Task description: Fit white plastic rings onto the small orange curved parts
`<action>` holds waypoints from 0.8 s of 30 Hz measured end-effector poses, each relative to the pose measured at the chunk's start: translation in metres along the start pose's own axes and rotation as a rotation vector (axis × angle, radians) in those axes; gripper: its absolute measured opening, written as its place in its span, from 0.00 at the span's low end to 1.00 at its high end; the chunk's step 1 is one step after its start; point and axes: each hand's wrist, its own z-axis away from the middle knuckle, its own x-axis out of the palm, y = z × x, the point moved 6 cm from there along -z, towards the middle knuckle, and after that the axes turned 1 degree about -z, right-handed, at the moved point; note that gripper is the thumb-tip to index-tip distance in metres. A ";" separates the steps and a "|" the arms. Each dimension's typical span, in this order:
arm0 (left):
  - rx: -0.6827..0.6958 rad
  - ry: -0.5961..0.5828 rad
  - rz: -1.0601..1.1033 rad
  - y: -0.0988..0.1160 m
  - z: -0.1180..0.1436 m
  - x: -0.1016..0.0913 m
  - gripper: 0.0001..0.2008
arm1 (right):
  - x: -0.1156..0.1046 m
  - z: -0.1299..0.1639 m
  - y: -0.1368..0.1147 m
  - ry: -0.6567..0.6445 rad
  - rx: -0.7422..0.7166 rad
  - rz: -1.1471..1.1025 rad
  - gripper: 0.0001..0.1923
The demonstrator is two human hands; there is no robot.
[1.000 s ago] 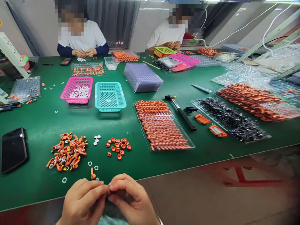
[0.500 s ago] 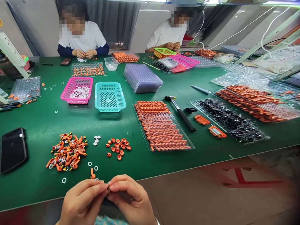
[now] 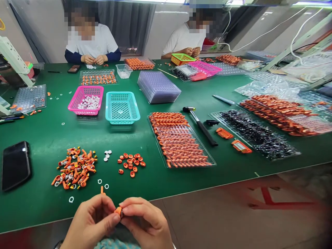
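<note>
At the table's near edge, my left hand (image 3: 94, 218) pinches a small orange earbud shell (image 3: 118, 210) between thumb and fingers. Closed on its other side is my right hand (image 3: 149, 219), its fingertips hiding part of the piece. An orange earbud stem piece (image 3: 102, 190) pokes out just behind my left hand. Close by lie loose white rings (image 3: 106, 186). Farther in are a heap of orange earbud parts (image 3: 75, 167), a few white discs (image 3: 105, 159) and a group of orange cup-shaped caps (image 3: 132, 174).
A phone (image 3: 16, 166) lies at left. Pink (image 3: 72, 103) and turquoise (image 3: 122, 121) baskets stand mid-table. A tray of orange parts (image 3: 181, 141), a hammer (image 3: 204, 133) and a tray of black parts (image 3: 255, 133) are to the right. Two people sit opposite, near stacked clear trays (image 3: 158, 86).
My left hand has turned and its thumb has come up, so the orange face of the held piece shows now. My right hand has hardly moved.
</note>
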 end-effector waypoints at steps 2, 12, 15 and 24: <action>-0.051 -0.102 -0.026 -0.001 0.000 0.007 0.18 | -0.001 0.000 0.000 0.010 -0.002 0.004 0.15; 0.148 -0.164 -0.444 0.017 0.008 0.015 0.21 | -0.002 0.000 -0.001 0.039 0.001 -0.025 0.12; 0.172 -0.164 -0.454 0.018 0.007 0.016 0.21 | -0.002 -0.001 -0.002 0.034 -0.011 -0.008 0.13; 0.345 -0.142 -0.622 0.027 0.010 0.016 0.18 | 0.000 0.006 -0.004 0.009 -0.067 0.016 0.22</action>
